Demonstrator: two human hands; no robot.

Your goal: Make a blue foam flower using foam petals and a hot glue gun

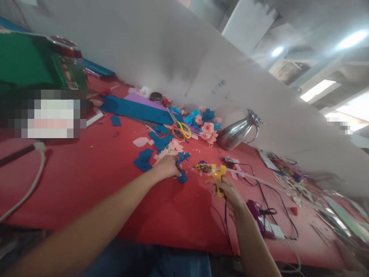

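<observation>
My right hand is wrapped round the handle of a yellow hot glue gun, whose nozzle points left toward my other hand. A clear glue stick sticks out of its back. My left hand is closed on a small blue paper flower piece. A blue paper petal shows just below those fingers; whether it is held too I cannot tell. Blue paper scraps and pale pink paper pieces lie left of the left hand, on the red tabletop.
Scissors with orange and yellow handles lie behind the scraps. Pink and blue paper flowers and a silver jug stand along the wall. At right are black cables, a purple box and sticks. A lidded jar stands at left.
</observation>
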